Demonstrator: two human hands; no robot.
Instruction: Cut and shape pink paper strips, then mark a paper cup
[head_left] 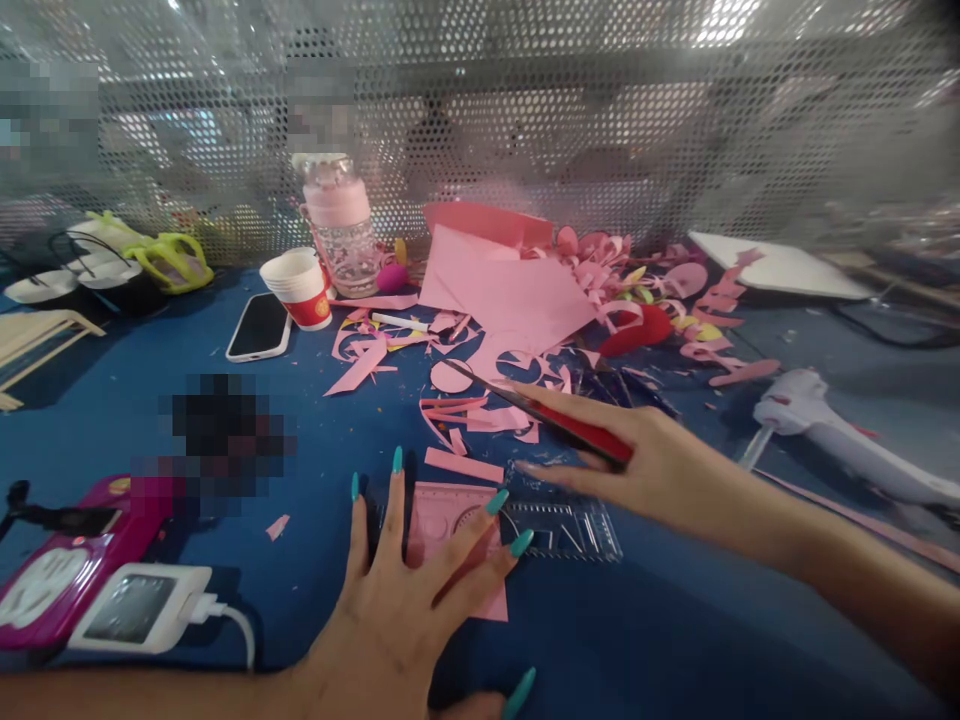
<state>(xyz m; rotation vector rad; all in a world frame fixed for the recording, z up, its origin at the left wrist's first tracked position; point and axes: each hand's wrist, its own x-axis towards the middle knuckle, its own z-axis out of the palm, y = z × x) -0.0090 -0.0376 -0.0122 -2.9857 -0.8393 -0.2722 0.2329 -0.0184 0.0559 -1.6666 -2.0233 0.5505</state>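
My left hand (412, 600) lies flat with fingers spread, pressing a clear stencil ruler (574, 530) onto a piece of pink paper (491, 603). Part of the paper shows through the ruler's left end, and my fingers cover some of both. Above the ruler's right half, my right hand (637, 450) is closed around a red-handled blade (581, 432), its long dark tip angled up and left. Whether it is a knife or closed scissors is unclear. A narrow pink paper strip (463, 464) rests just beyond the ruler. A pink paper circle (451, 376) lies near the blade's tip.
Pink sheets (517, 295) and many scraps cover the table's back middle. Paper cups (296, 290), a phone (260, 327) and a pink-topped bottle (341, 225) stand or lie back left. A white glue gun (847, 435) lies right; a magenta device (75, 570) is at left.
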